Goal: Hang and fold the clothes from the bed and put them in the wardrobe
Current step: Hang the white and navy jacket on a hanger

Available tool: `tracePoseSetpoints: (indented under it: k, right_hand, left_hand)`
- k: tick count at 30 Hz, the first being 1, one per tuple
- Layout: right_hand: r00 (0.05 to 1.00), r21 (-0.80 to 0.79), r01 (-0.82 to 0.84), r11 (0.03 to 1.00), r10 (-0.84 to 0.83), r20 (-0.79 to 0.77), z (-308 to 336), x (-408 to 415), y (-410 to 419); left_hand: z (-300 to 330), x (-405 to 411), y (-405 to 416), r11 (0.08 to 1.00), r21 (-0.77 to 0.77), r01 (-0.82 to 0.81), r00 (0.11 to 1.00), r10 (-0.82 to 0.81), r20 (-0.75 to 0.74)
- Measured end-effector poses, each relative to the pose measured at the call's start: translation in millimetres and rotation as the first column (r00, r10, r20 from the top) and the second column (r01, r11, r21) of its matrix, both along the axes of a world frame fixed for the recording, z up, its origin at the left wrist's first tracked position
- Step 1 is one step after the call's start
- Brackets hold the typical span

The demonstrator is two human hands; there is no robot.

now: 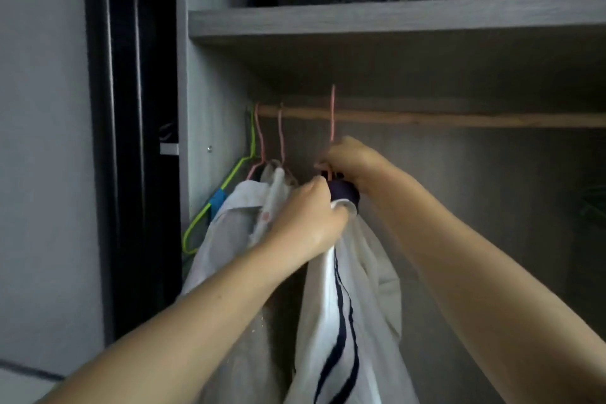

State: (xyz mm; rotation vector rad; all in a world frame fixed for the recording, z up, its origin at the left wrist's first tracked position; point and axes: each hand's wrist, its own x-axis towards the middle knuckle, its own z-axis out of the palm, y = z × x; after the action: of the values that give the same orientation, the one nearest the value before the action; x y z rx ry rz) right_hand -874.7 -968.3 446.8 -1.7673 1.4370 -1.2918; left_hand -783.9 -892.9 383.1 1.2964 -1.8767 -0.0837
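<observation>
Now both fists tight: left hand round white garment, right hand on pink hanger.

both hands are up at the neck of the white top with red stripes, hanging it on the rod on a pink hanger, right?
Not quite: the head view shows the stripes on the white top are dark navy, not red. The rest stands.

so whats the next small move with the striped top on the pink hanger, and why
Probably lower the pink hanger until its hook sits on the wooden rail. The hook tip stands above the rail, and both the left hand and right hand grip the white striped garment at its neck, so it isn't hanging free yet.
</observation>
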Motion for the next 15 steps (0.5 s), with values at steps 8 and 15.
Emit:
tracePoseSetpoints:
  k: [8,15]
  right_hand:
    - [0.725,-0.051,0.05,0.997,-0.071,-0.685,21,60,-66]
    - [0.8,-0.072,-0.055,0.996,0.001,-0.6,-1,103,-87]
  left_hand:
    - [24,36,-62,0.92,-0.128,-0.37,0.823,0.388,0.415]
    - [4,73,-69,0.867,-0.147,-0.477,0.736,0.485,0.471]
